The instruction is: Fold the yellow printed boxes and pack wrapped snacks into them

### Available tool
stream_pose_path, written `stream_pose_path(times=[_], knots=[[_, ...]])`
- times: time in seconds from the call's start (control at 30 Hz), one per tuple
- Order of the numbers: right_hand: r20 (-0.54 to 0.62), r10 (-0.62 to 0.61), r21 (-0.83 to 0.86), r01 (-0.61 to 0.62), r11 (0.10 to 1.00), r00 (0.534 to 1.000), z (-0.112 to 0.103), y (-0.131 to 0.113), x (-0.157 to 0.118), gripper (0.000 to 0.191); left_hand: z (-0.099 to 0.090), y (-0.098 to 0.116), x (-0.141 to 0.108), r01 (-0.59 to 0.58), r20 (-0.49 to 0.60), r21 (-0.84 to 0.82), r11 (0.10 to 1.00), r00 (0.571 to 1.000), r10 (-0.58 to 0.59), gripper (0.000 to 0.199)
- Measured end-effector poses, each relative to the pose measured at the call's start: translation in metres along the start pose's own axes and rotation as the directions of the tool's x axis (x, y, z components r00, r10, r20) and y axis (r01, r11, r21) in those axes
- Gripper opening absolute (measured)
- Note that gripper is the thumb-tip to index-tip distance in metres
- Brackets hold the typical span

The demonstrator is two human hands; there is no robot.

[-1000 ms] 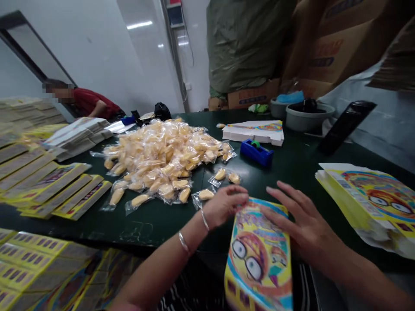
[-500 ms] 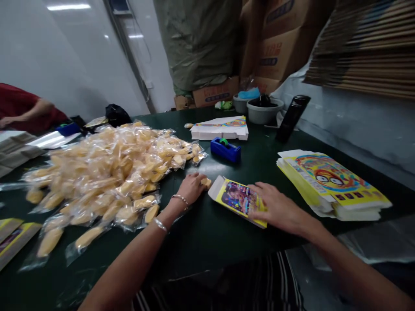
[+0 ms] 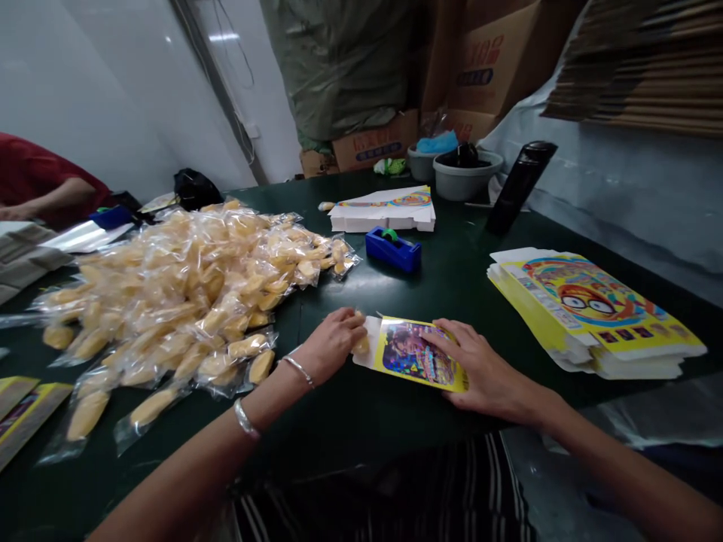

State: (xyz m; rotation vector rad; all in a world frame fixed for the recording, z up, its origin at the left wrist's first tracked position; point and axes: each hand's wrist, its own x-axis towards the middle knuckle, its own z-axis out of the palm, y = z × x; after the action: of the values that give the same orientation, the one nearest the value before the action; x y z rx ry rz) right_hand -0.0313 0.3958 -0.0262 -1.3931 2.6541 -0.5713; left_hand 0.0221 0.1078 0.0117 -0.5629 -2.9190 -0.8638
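One box (image 3: 404, 350) lay on the table (image 3: 333, 436), long axis left to right (flap (image 3: 371, 330) pointing left); we saw the right hand (image 3: 480, 366) clamped on its right end, the left hand (image 3: 327, 344) pinching a wrapped piece (image 3: 361, 345).

Left forearm (image 3: 192, 459) slanting up from the lower left, left hand (image 3: 324, 346) palm down, its fingers (image 3: 351, 320) bunched together, right forearm (image 3: 604, 436) angled in from the lower right, right hand (image 3: 480, 369) bent in a grip.
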Motion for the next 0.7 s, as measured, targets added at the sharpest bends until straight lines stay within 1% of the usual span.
stream_pose_path(times=[0.07, 0.1, 0.13, 0.17, 0.2, 0.23, 0.27, 0.3, 0.37, 0.4, 0.43, 0.5, 0.53, 0.57, 0.6, 0.63, 0.67, 0.7], knots=[[-0.01, -0.05, 0.007, 0.05, 0.999, 0.999, 0.0, 0.002, 0.0, 0.087, 0.003, 0.001, -0.004, -0.008, 0.038, -0.061, 0.998, 0.999, 0.01, 0.031], [-0.022, -0.073, 0.009, 0.073, 0.997, 0.997, -0.001, 0.002, 0.0, 0.087, 0.005, 0.001, -0.006, 0.013, 0.033, -0.156, 0.988, 0.999, -0.008, 0.035], [-0.035, -0.093, 0.007, 0.094, 0.996, 0.995, -0.001, 0.002, 0.001, 0.086, 0.008, 0.001, -0.008, 0.055, 0.011, -0.309, 0.949, 0.998, -0.054, 0.039], [-0.046, -0.112, 0.0, 0.112, 0.994, 0.993, -0.001, 0.002, 0.002, 0.085, 0.012, 0.001, -0.01, 0.1, -0.016, -0.485, 0.869, 0.992, -0.123, 0.042], [-0.055, -0.127, -0.011, 0.127, 0.992, 0.99, 0.0, 0.001, 0.004, 0.083, 0.017, 0.001, -0.01, 0.134, -0.035, -0.644, 0.754, 0.978, -0.203, 0.043], [-0.059, -0.14, -0.025, 0.139, 0.99, 0.988, 0.001, 0.001, 0.005, 0.083, 0.023, 0.002, -0.01, 0.149, -0.044, -0.758, 0.635, 0.96, -0.278, 0.043], [-0.061, -0.15, -0.04, 0.148, 0.988, 0.987, 0.003, 0.001, 0.005, 0.083, 0.031, 0.005, -0.008, 0.151, -0.052, -0.818, 0.555, 0.942, -0.333, 0.045], [-0.063, -0.157, -0.056, 0.154, 0.987, 0.986, 0.004, 0.001, 0.005, 0.084, 0.038, 0.008, -0.006, 0.155, -0.063, -0.83, 0.536, 0.929, -0.365, 0.05], [-0.076, -0.168, -0.088, 0.161, 0.983, 0.983, 0.008, 0.003, 0.005, 0.084, 0.052, 0.017, 0.003, 0.181, -0.081, -0.812, 0.555, 0.907, -0.414, 0.066], [-0.088, -0.174, -0.106, 0.165, 0.981, 0.981, 0.01, 0.005, 0.005, 0.082, 0.056, 0.021, 0.007, 0.204, -0.078, -0.809, 0.551, 0.892, -0.445, 0.073], [-0.099, -0.182, -0.124, 0.169, 0.978, 0.978, 0.011, 0.008, 0.005, 0.08, 0.058, 0.023, 0.01, 0.225, -0.071, -0.81, 0.541, 0.879, -0.472, 0.077], [-0.105, -0.205, -0.153, 0.187, 0.97, 0.973, 0.013, 0.014, 0.006, 0.077, 0.053, 0.026, 0.011, 0.256, -0.054, -0.809, 0.528, 0.863, -0.502, 0.075], [-0.093, -0.222, -0.161, 0.205, 0.965, 0.971, 0.014, 0.017, 0.007, 0.078, 0.046, 0.027, 0.006, 0.253, -0.07, -0.793, 0.554, 0.866, -0.495, 0.071], [-0.077, -0.239, -0.165, 0.224, 0.961, 0.968, 0.015, 0.02, 0.008, 0.079, 0.037, 0.027, -0.002, 0.236, -0.124, -0.74, 0.63, 0.872, -0.473, 0.065], [-0.059, -0.254, -0.166, 0.241, 0.956, 0.965, 0.015, 0.021, 0.009, 0.08, 0.027, 0.027, -0.014, 0.224, -0.204, -0.636, 0.739, 0.874, -0.441, 0.06], [-0.046, -0.264, -0.166, 0.254, 0.953, 0.963, 0.016, 0.022, 0.01, 0.081, 0.015, 0.027, -0.028, 0.228, -0.285, -0.465, 0.855, 0.876, -0.389, 0.055], [-0.042, -0.272, -0.166, 0.261, 0.951, 0.961, 0.016, 0.023, 0.011, 0.082, 0.005, 0.025, -0.043, 0.253, -0.368, -0.23, 0.94, 0.871, -0.324, 0.049], [-0.042, -0.274, -0.167, 0.264, 0.95, 0.961, 0.016, 0.023, 0.012, 0.082, -0.005, 0.023, -0.058, 0.321, -0.385, -0.016, 0.947, 0.872, -0.302, 0.045]])
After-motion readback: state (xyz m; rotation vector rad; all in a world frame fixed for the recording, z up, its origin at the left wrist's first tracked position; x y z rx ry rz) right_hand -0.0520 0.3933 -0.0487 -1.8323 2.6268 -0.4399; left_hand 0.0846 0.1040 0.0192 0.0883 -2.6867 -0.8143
